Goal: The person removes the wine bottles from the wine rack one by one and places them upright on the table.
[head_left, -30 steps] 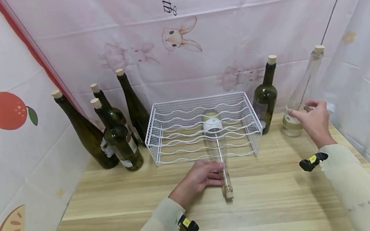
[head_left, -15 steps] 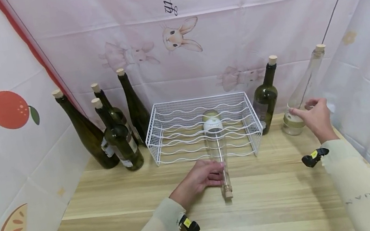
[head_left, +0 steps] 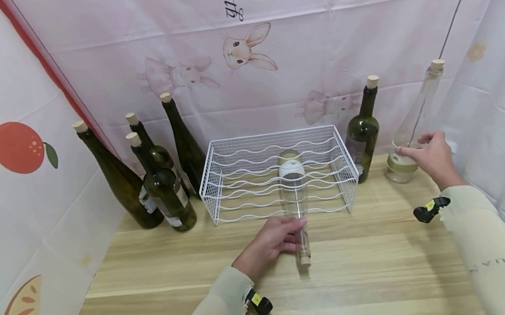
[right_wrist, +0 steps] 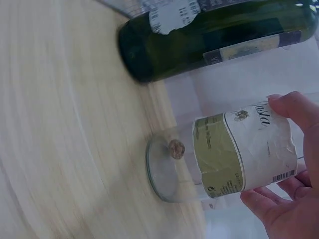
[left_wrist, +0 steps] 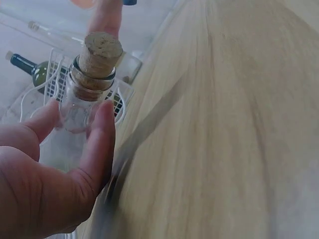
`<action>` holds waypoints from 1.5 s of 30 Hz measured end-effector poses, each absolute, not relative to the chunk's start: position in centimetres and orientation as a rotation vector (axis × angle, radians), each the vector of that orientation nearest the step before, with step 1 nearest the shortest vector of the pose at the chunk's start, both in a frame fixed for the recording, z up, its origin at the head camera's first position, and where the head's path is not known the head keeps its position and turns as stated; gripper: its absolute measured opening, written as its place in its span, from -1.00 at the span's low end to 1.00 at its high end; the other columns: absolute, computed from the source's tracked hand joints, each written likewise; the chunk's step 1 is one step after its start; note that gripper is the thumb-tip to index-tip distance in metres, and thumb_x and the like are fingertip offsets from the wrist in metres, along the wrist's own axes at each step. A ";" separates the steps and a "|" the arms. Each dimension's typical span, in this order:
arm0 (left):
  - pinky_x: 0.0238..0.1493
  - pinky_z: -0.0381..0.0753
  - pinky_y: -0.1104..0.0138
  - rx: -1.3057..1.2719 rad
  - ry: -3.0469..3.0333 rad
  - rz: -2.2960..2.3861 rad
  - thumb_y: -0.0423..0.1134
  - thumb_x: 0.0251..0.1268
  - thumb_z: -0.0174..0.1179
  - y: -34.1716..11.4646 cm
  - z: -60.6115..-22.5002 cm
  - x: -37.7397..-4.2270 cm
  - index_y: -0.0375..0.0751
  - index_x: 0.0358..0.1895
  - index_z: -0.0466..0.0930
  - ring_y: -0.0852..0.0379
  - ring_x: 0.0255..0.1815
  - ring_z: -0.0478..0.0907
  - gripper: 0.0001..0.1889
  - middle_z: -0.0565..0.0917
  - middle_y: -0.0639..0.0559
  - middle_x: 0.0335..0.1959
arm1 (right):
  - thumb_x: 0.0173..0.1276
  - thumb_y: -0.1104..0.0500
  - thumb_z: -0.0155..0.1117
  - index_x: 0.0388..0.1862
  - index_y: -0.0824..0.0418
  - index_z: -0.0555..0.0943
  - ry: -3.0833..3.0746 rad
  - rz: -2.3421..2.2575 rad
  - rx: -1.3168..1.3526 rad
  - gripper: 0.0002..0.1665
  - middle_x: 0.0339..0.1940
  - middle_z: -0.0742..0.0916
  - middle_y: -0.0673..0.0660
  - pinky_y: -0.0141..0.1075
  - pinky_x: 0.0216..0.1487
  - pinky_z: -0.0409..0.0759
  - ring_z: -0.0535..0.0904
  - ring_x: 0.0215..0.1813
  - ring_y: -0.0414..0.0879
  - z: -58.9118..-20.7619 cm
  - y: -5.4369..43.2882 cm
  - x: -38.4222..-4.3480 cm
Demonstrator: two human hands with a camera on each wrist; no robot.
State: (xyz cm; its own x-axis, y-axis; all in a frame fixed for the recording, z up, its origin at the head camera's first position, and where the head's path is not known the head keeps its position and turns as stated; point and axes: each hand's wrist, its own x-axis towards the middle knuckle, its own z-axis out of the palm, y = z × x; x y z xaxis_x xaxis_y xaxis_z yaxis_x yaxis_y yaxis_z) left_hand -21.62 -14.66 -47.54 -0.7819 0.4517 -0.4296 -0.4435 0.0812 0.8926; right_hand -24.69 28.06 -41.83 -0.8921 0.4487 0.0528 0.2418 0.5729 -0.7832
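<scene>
My left hand [head_left: 276, 236] holds the neck of a clear glass bottle [head_left: 294, 194], which lies in a white wire rack [head_left: 208, 197] with its base toward the back. The cork [left_wrist: 101, 52] in its mouth faces the near side, and the thumb and fingers are on either side of the neck in the left wrist view. At the right, a second clear bottle [head_left: 415, 114], corked and slightly tilted in view, is gripped low by my right hand [head_left: 435, 158]. Thumb and fingers wrap its white and green label [right_wrist: 244, 149]. Its base is at the tabletop.
Beside the rack's right end stands a dark green corked bottle [head_left: 362, 130]. Several more green bottles [head_left: 167, 192] stand in a group at the rack's left. Printed cloth walls [head_left: 295, 53] enclose the wooden table [head_left: 350, 284] behind and on both sides.
The lying bottle's corked end has shifted slightly left and away from me, with my left hand on it. My right hand has moved slightly right and farther back along the standing bottle.
</scene>
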 end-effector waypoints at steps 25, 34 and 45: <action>-0.29 0.83 0.19 0.075 1.632 1.758 -0.28 0.35 0.38 -14.5 -48.0 -21.8 -0.30 -0.06 0.63 0.04 -0.37 0.79 -0.79 0.83 -0.13 -0.22 | 0.35 -0.31 0.34 0.51 0.40 0.03 -2.558 1.265 -0.548 0.16 0.50 0.34 0.47 -0.01 0.14 0.50 0.41 0.41 0.36 -42.0 27.7 -24.5; -0.28 0.83 0.18 0.086 1.667 1.770 -0.27 0.33 0.39 -14.5 -48.0 -21.8 -0.33 -0.07 0.63 0.01 -0.37 0.79 -0.77 0.77 -0.10 -0.31 | 0.36 -0.31 0.35 0.55 0.43 0.00 -2.559 1.276 -0.550 0.20 0.52 0.34 0.51 0.16 0.29 0.49 0.40 0.45 0.42 -42.0 27.7 -24.3; -0.29 0.83 0.18 0.084 1.731 1.770 -0.28 0.30 0.41 -14.7 -47.7 -21.5 -0.34 -0.12 0.63 0.03 -0.40 0.77 -0.77 0.77 -0.11 -0.34 | 0.37 -0.30 0.34 0.57 0.44 -0.03 -2.571 1.276 -0.543 0.22 0.54 0.34 0.52 0.23 0.36 0.45 0.38 0.45 0.44 -41.9 27.7 -24.2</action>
